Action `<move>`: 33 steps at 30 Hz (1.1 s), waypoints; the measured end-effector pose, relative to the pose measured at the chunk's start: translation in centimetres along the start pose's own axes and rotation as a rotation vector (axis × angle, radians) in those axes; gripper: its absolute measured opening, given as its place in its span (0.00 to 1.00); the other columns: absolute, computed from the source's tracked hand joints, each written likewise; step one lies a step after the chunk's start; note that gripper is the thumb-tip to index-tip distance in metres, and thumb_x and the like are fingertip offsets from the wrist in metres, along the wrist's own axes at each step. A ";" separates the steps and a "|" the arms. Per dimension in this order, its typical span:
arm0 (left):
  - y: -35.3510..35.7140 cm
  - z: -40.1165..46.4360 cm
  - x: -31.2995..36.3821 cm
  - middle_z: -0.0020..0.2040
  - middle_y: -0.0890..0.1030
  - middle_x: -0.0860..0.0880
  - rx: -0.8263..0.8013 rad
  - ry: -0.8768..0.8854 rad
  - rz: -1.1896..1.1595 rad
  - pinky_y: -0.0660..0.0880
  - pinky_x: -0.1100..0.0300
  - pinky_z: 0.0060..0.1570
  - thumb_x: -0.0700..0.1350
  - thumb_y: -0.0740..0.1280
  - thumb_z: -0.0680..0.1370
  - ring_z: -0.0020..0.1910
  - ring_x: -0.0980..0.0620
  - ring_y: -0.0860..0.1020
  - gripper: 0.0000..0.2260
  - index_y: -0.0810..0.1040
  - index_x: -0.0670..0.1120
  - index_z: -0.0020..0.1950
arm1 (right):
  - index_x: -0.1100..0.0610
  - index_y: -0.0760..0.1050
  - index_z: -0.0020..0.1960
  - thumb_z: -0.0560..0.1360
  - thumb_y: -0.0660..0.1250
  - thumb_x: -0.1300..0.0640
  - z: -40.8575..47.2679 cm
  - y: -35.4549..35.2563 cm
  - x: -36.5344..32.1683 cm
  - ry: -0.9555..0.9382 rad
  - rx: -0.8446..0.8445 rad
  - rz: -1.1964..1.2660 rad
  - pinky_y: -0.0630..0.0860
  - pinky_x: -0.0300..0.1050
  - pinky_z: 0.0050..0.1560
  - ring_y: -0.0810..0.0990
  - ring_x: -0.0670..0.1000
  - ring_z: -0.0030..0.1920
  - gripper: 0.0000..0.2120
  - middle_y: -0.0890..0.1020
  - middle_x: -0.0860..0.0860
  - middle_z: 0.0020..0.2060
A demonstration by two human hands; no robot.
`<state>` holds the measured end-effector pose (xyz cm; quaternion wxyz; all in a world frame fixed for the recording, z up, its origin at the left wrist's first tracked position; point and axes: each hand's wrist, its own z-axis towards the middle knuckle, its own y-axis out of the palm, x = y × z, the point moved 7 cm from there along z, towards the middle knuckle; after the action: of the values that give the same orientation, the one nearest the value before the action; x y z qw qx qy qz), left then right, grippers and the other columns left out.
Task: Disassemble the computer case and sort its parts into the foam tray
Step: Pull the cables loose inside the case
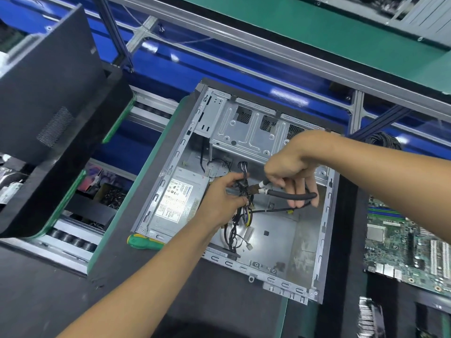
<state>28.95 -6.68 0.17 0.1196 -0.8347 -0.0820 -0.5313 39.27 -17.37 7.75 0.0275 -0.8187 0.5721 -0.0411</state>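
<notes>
An open grey computer case [280,242] lies on its side in the middle of the bench. A power supply [174,203] with a white label sits in its left part, and a metal drive cage [246,132] at the far end. A bundle of black cables [240,215] hangs in the middle. My left hand [223,193] grips that bundle near its top. My right hand [292,172] pinches a thick black sleeved cable [290,195] at its white connector end, right beside the left hand.
A green and yellow screwdriver [144,242] lies against the case's left corner. A green motherboard [410,247] rests at the right. A black side panel [48,93] stands at the left, above roller tracks. A coil of black cable [383,141] lies behind my right forearm.
</notes>
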 end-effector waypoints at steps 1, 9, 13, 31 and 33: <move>0.0 0.0 0.1 0.53 0.76 0.64 0.003 0.004 0.006 0.75 0.48 0.68 0.32 0.76 0.73 0.57 0.50 0.80 0.27 0.78 0.64 0.57 | 0.65 0.70 0.51 0.80 0.51 0.63 0.1 0.3 0.3 0.009 -0.006 0.013 0.83 0.58 0.35 0.84 0.62 0.37 0.10 0.84 0.65 0.36; 0.0 -0.1 0.3 0.54 0.77 0.63 0.001 0.023 0.016 0.75 0.48 0.67 0.32 0.76 0.72 0.59 0.48 0.81 0.29 0.78 0.68 0.55 | 0.66 0.77 0.54 0.84 0.49 0.56 0.7 0.9 1.1 0.005 0.014 0.092 0.83 0.51 0.35 0.86 0.62 0.38 0.20 0.84 0.65 0.43; 0.1 0.0 0.3 0.54 0.77 0.61 0.003 0.035 0.032 0.76 0.51 0.66 0.31 0.76 0.72 0.58 0.48 0.81 0.31 0.77 0.69 0.54 | 0.65 0.75 0.54 0.84 0.49 0.55 0.9 1.4 1.3 0.002 0.034 0.095 0.84 0.52 0.36 0.85 0.60 0.33 0.19 0.84 0.65 0.41; 0.2 0.4 -0.6 0.57 0.79 0.50 -0.018 -0.017 0.008 0.77 0.63 0.51 0.32 0.77 0.72 0.55 0.57 0.77 0.27 0.80 0.60 0.60 | 0.60 0.69 0.43 0.85 0.49 0.51 1.7 4.0 2.7 -0.041 0.253 0.278 0.72 0.39 0.27 0.68 0.51 0.19 0.18 0.72 0.56 0.26; 0.2 0.4 -0.9 0.57 0.78 0.51 -0.024 -0.037 0.008 0.74 0.70 0.44 0.34 0.77 0.72 0.54 0.59 0.77 0.26 0.80 0.59 0.62 | 0.61 0.69 0.43 0.85 0.50 0.50 1.6 3.9 3.0 -0.057 0.269 0.251 0.73 0.42 0.27 0.68 0.51 0.20 0.20 0.73 0.56 0.27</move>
<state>28.99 -6.72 -0.78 0.1101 -0.8461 -0.0747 -0.5161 36.78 -21.49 5.86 0.1575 -0.7307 0.6582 -0.0903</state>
